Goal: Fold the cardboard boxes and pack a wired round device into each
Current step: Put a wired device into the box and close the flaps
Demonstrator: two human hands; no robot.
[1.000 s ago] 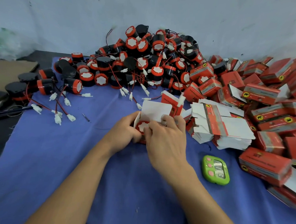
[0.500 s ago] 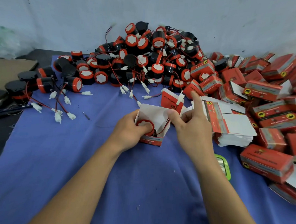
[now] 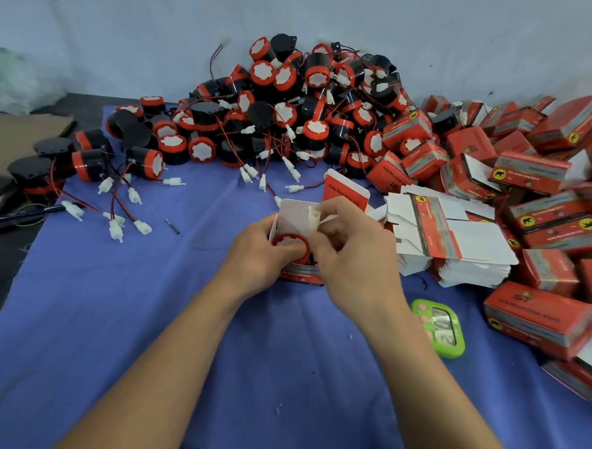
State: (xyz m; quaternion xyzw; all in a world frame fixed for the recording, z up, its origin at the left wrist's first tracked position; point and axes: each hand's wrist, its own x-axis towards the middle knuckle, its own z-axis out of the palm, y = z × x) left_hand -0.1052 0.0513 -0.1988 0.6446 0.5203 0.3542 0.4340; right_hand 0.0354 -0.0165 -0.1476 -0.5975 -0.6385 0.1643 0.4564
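An open red and white cardboard box point(image 3: 293, 212) stands on the blue cloth in front of me, its lid flap point(image 3: 346, 192) raised behind it. A round device with a red rim and white face point(image 3: 291, 243) sits in the box opening. My left hand point(image 3: 257, 256) grips the box's left side, thumb on the device. My right hand point(image 3: 353, 258) pinches the device's white wire connector point(image 3: 312, 218) above the opening.
A big heap of black and red wired devices point(image 3: 293, 114) lies at the back. Folded red boxes point(image 3: 542, 203) pile up on the right, beside a stack of flat box blanks point(image 3: 458, 246). A green timer point(image 3: 442, 326) lies near my right forearm.
My right hand left the flat blanks and came back to the box, now pinching the white connector over the opening. The left hand stayed on the box.
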